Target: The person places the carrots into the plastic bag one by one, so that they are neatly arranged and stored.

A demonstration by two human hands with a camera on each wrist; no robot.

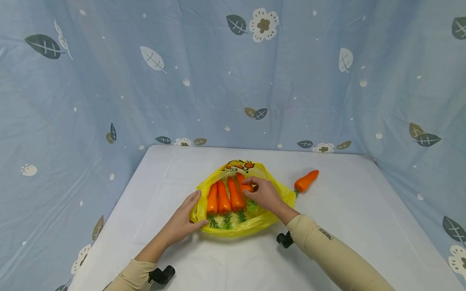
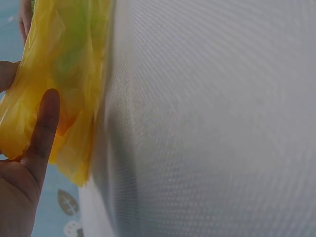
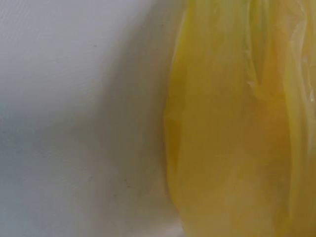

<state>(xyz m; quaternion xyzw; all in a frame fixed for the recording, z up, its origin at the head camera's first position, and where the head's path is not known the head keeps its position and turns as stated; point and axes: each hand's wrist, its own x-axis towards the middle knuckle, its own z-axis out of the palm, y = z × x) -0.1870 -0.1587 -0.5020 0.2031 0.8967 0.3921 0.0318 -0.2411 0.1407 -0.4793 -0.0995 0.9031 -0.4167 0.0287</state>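
A yellow plastic bag (image 1: 236, 232) lies with its mouth spread wide, showing several orange carrots (image 1: 223, 198) with green tops side by side inside. At the bag's left side, my left hand (image 1: 183, 218) holds its edge; the left wrist view has the thumb (image 2: 45, 123) stretched along the yellow plastic. My right hand (image 1: 264, 193) reaches into the mouth from the right, thumb and fingers pinching a carrot (image 1: 247, 188) at the right end of the row. Only the bag's outer side (image 3: 227, 148) fills the right wrist view; the right hand is hidden there.
One more carrot (image 1: 306, 181) lies on the white table (image 1: 343, 227), right of the bag, its green top close to the rim. A blue patterned curtain (image 1: 215, 77) encloses the table at the back and sides.
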